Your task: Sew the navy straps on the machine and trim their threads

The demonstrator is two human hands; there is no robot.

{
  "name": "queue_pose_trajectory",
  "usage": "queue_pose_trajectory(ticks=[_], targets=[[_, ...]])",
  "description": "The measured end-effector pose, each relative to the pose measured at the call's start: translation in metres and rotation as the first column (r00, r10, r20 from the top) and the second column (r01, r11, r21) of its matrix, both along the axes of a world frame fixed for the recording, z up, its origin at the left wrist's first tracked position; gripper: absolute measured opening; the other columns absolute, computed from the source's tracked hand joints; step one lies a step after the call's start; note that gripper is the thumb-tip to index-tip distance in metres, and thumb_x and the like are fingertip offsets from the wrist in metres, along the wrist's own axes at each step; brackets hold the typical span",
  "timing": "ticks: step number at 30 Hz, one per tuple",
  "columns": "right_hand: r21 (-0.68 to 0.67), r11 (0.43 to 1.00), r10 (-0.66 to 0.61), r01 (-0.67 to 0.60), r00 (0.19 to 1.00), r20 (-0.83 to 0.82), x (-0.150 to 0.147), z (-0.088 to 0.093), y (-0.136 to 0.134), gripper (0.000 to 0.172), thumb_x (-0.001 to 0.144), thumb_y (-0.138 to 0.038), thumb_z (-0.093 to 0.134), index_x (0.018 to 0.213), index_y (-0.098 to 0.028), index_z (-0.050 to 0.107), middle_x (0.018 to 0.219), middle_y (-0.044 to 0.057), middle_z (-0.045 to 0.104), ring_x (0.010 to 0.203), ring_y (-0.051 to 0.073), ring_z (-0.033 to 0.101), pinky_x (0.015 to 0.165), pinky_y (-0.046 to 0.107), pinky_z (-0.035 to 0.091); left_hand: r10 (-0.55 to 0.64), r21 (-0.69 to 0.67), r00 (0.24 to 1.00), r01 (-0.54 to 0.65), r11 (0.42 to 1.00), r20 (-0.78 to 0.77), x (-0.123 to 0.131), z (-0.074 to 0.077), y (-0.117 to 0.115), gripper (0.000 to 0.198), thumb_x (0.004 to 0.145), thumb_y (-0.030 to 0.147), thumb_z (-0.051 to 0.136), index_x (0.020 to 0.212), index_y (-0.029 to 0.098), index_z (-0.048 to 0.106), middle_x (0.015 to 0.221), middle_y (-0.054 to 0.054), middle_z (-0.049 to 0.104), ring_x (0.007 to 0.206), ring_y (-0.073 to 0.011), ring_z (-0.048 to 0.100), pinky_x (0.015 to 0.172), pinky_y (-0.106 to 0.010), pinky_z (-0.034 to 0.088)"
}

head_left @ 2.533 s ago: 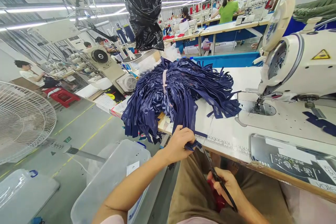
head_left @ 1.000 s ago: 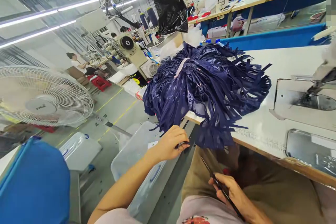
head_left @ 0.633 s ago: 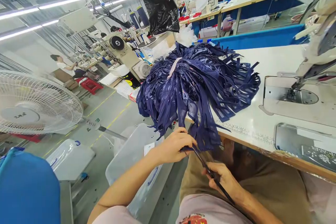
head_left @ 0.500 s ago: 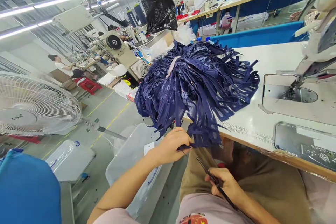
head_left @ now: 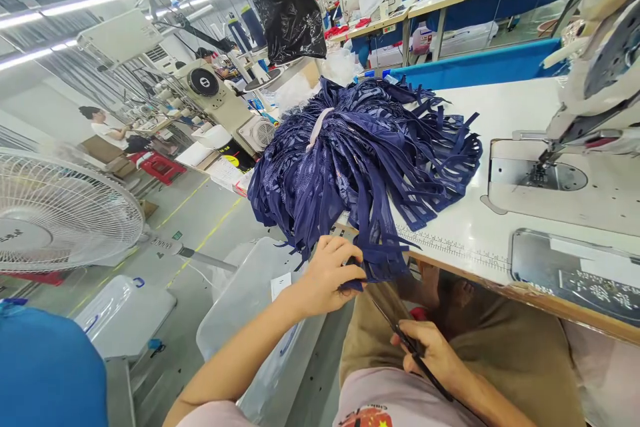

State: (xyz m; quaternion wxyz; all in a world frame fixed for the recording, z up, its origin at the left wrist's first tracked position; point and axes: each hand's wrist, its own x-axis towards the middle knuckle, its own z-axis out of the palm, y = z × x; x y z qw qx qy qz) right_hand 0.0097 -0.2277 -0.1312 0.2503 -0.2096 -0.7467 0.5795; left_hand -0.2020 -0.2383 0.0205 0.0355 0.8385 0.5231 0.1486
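A big bundle of navy fabric strips (head_left: 360, 153), bound near its top by a pale tie (head_left: 319, 128), lies on the white sewing table (head_left: 450, 233). Several strips droop over the front edge. My left hand (head_left: 333, 275) is closed on the end of the hanging strips, its fingertips curled around dark cloth. Over my lap, my right hand (head_left: 433, 350) grips dark scissors (head_left: 406, 339). Their slim tips point up and left, below the strip ends and apart from them; the handles are partly hidden by my fingers.
On the right stands a sewing machine (head_left: 560, 147) with its needle plate. Below left sits a translucent plastic bin (head_left: 235, 320). A fan (head_left: 65, 213) and a blue covered thing (head_left: 50, 367) are at far left. A black plastic bag (head_left: 285, 7) hangs behind the bundle.
My left hand has shifted its hold on the strip ends, with its fingers more bent now. The right hand and scissors stay nearly in place. The whole view has moved slightly.
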Motion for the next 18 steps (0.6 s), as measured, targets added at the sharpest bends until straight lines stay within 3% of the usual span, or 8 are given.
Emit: queue_pose_trajectory(ticks=[3, 5, 8, 11, 15, 18], targets=[[-0.04, 0.999, 0.001, -0.001, 1.0, 0.0, 0.007, 0.003, 0.002, 0.045, 0.079, -0.056, 0.042, 0.079, -0.014, 0.058, 0.061, 0.001, 0.049, 0.053, 0.012, 0.042, 0.048, 0.024, 0.032, -0.073, 0.006, 0.997, 0.073, 0.997, -0.008, 0.002, 0.005, 0.001, 0.005, 0.073, 0.018, 0.055, 0.077, 0.02, 0.057, 0.11, -0.004, 0.06, 0.111, -0.023, 0.042, 0.087, -0.038, 0.027], [-0.01, 1.0, 0.017, -0.017, 1.0, -0.007, 0.007, 0.013, 0.008, 0.041, 0.081, -0.052, 0.042, 0.079, -0.014, 0.057, 0.063, 0.001, 0.049, 0.055, 0.013, 0.043, 0.051, 0.024, 0.035, -0.14, -0.041, 0.99, 0.14, 0.989, 0.003, 0.005, 0.004, 0.003, 0.004, 0.072, 0.016, 0.055, 0.075, 0.019, 0.053, 0.11, -0.002, 0.061, 0.115, -0.0221, 0.041, 0.092, -0.039, 0.024], [0.06, 0.998, 0.01, -0.009, 1.0, -0.018, 0.004, 0.02, 0.015, 0.044, 0.079, -0.056, 0.042, 0.073, -0.014, 0.056, 0.06, -0.001, 0.045, 0.053, 0.012, 0.041, 0.049, 0.024, 0.032, -0.178, -0.086, 0.984, 0.18, 0.98, 0.028, 0.007, -0.002, 0.007, 0.008, 0.073, 0.013, 0.053, 0.072, 0.019, 0.047, 0.096, 0.0, 0.066, 0.108, -0.0178, 0.048, 0.094, -0.038, 0.022], [0.071, 0.997, -0.032, 0.034, 0.999, -0.026, 0.003, 0.01, 0.013, 0.056, 0.074, -0.068, 0.042, 0.065, -0.014, 0.056, 0.052, -0.003, 0.038, 0.047, 0.01, 0.034, 0.045, 0.023, 0.023, -0.134, -0.093, 0.991, 0.133, 0.987, -0.003, 0.006, -0.006, 0.006, 0.011, 0.072, 0.009, 0.051, 0.07, 0.018, 0.044, 0.081, 0.002, 0.065, 0.091, -0.014, 0.054, 0.091, -0.036, 0.024], [-0.043, 0.999, -0.027, 0.027, 0.999, -0.019, 0.009, -0.007, 0.001, 0.06, 0.07, -0.072, 0.044, 0.069, -0.014, 0.059, 0.053, -0.002, 0.041, 0.047, 0.01, 0.036, 0.045, 0.023, 0.026, -0.079, -0.052, 0.997, 0.079, 0.996, -0.003, 0.002, -0.003, 0.001, 0.014, 0.068, 0.008, 0.051, 0.068, 0.018, 0.041, 0.079, 0.002, 0.063, 0.086, -0.0128, 0.055, 0.088, -0.035, 0.027], [-0.193, 0.98, -0.044, 0.041, 0.999, -0.01, 0.01, -0.002, 0.0, 0.057, 0.074, -0.067, 0.043, 0.079, -0.014, 0.062, 0.061, 0.001, 0.049, 0.053, 0.012, 0.043, 0.048, 0.023, 0.034, -0.079, -0.055, 0.995, 0.083, 0.995, 0.062, 0.002, 0.0, -0.001, 0.014, 0.067, 0.008, 0.05, 0.069, 0.019, 0.041, 0.079, 0.002, 0.063, 0.086, -0.0129, 0.055, 0.089, -0.035, 0.027]])
